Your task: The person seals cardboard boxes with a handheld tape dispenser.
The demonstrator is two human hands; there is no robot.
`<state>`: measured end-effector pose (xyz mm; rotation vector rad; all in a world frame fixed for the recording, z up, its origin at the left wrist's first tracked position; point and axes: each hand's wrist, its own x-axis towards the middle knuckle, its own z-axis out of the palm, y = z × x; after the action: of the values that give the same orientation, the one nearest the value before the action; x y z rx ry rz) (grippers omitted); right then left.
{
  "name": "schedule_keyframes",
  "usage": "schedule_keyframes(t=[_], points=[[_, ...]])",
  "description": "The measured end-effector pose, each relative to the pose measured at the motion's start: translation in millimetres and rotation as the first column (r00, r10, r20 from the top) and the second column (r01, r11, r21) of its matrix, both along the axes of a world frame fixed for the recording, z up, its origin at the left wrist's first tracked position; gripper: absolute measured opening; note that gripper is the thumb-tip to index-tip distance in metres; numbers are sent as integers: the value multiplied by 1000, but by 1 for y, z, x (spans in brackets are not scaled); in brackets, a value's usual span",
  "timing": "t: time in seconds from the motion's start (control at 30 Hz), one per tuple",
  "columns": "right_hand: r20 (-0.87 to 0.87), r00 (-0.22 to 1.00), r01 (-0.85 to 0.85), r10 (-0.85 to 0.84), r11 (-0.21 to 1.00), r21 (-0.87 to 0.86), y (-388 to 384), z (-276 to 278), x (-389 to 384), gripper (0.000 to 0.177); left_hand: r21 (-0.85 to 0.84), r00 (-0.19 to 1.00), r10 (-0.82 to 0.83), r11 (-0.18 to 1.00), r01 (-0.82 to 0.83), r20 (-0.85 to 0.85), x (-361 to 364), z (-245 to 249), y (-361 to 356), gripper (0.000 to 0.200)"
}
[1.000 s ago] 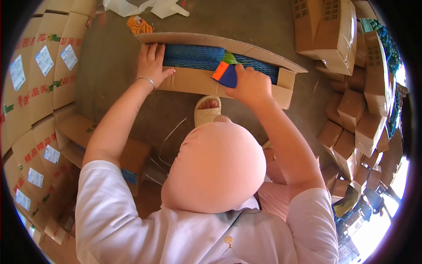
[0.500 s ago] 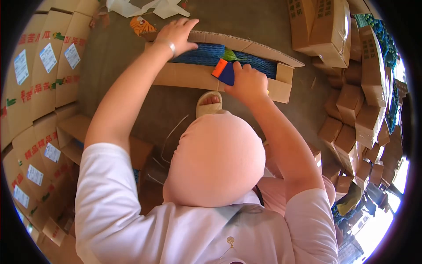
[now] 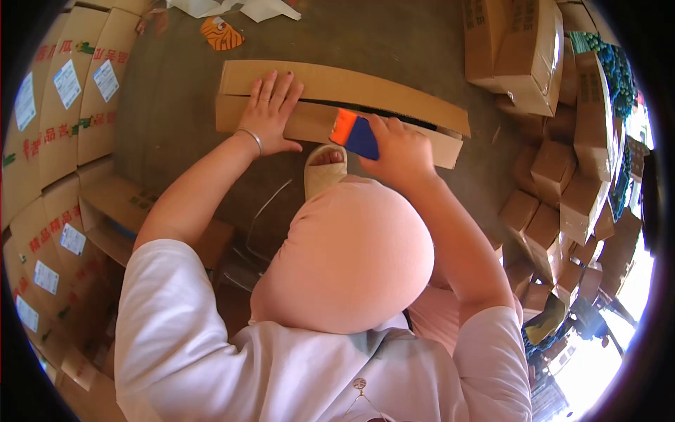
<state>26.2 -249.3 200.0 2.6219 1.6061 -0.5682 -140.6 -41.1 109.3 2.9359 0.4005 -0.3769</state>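
Observation:
A long cardboard box [image 3: 373, 84] lies across the floor in front of me, its two long flaps folded inward with a narrow dark gap between them toward the right. My left hand [image 3: 272, 105] presses flat on the left part of the flaps, fingers spread. In my right hand [image 3: 401, 149] is a tape dispenser [image 3: 357, 133], dark blue with an orange toothed end pointing left. That hand is over the near flap, right of the middle. The flaps hide the box's contents.
My sandalled foot [image 3: 327, 165] stands just before the box. Stacked cartons [image 3: 60, 133] with red print and white labels line the left. More cartons [image 3: 555, 169] are piled at the right. An orange fish-shaped cutout [image 3: 222, 34] and white paper [image 3: 239, 8] lie beyond the box.
The box's long flaps have come down over the blue-netted contents. My left hand has moved from above the far flap onto the closed flaps. My right hand still holds the tape dispenser.

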Motion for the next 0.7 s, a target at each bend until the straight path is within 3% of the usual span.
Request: schedule_keyframes(t=[0.03,0.1,0.23,0.3,0.4,0.57,0.7], points=[[4,1000,-9,9,1000,2,-3,1,11,65,2,1000,9,1000,-9,4,1,-2,2,119],[-156,980,154,-121,964,216,-10,5,34,66,-10,992,-15,1000,17,124,-3,-10,3,118],[-40,986,164,-161,913,373,20,7,74,64,-51,987,-12,998,21,158,-2,-12,7,113],[-75,968,248,-240,959,140,37,-3,81,62,-55,983,-10,998,20,184,-1,-12,8,107],[-1,978,207,-208,973,102,47,-25,71,62,-49,991,-3,999,9,130,3,-8,8,105],[-35,979,205,-203,976,76,48,-25,70,63,-78,988,11,997,1,156,2,-12,9,103],[40,974,220,-223,973,65,47,-26,61,66,-52,992,25,998,-19,122,0,-7,5,102]])
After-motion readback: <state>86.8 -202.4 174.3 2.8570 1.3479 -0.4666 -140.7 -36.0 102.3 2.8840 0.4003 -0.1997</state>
